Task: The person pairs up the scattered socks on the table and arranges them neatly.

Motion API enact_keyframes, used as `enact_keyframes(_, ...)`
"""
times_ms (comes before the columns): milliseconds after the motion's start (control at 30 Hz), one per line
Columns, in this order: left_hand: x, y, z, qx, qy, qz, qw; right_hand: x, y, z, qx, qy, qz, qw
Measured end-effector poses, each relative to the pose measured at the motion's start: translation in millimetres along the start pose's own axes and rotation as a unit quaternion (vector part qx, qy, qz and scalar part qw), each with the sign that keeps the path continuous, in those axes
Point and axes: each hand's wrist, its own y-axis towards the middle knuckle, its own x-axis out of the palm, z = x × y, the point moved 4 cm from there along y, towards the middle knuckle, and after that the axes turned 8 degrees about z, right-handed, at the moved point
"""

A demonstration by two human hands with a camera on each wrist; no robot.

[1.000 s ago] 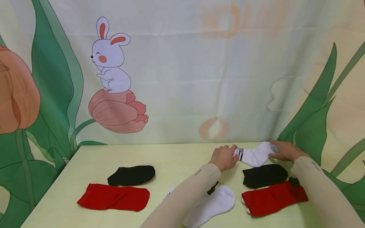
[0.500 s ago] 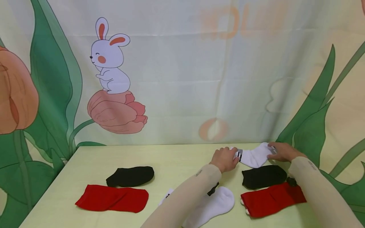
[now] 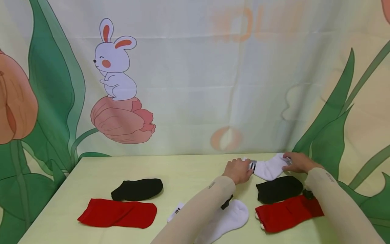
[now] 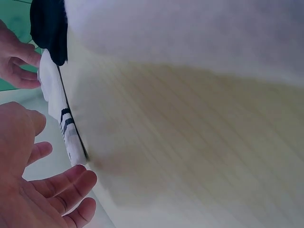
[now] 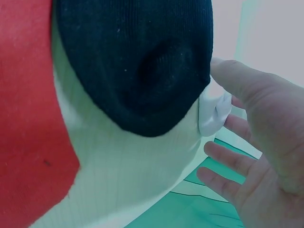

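Observation:
A white ankle sock [image 3: 269, 170] with black stripes at its cuff lies near the table's back right edge. My left hand [image 3: 238, 171] is at the cuff end; in the left wrist view that hand [image 4: 33, 185] has loosely bent fingers, the tips right by the cuff. At the toe end is my right hand [image 3: 300, 162]. Its fingers are spread in the right wrist view, where the hand [image 5: 266, 123] touches the sock's white toe [image 5: 213, 113] with thumb and forefinger. Just in front lies a black sock [image 3: 278, 189], then a red sock [image 3: 287, 215] with white bits at one end.
Another white sock [image 3: 237, 215] is partly covered by my left forearm; a white piece with black marking [image 3: 175, 211] shows on the forearm's other side. On the left lie a black sock [image 3: 137, 189] and a red sock [image 3: 117, 213]. A printed curtain [image 3: 182, 84] hangs behind the table.
The head view has turned slightly right, so everything appears a little further left. Both hands stay at the two ends of the striped white sock, which barely moves.

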Motion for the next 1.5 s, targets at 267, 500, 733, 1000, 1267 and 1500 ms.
enact_keyframes(267, 6.1, 1.8, -5.1, 0.007, 0.006, 0.007, 0.9999, 0.7, 1.2, -8.0, 0.001, 0.012, -0.006, 1.000)
enact_keyframes(500, 10.6, 3.2, -5.6, 0.002, 0.026, -0.008, 0.9996, 2.3, 2.7, -5.7, 0.004, 0.019, -0.012, 1.000)
enact_keyframes(733, 14.3, 3.9, -6.3, -0.017, 0.027, -0.020, 0.9993, 1.4, 1.5, -4.3, -0.006, 0.016, -0.019, 1.000)
enact_keyframes(1000, 15.3, 2.1, -4.2, -0.013, 0.040, -0.027, 0.9988, 2.3, -0.1, -4.3, 0.001, 0.029, -0.023, 0.999)
enact_keyframes(1267, 12.3, 0.8, -3.4, -0.008, 0.049, -0.022, 0.9986, 8.7, 0.8, -3.3, 0.004, 0.030, -0.038, 0.999)
enact_keyframes(1500, 14.2, 2.8, -3.9, -0.010, 0.039, -0.017, 0.9990, 4.3, -0.8, -6.7, -0.007, 0.015, -0.035, 0.999)
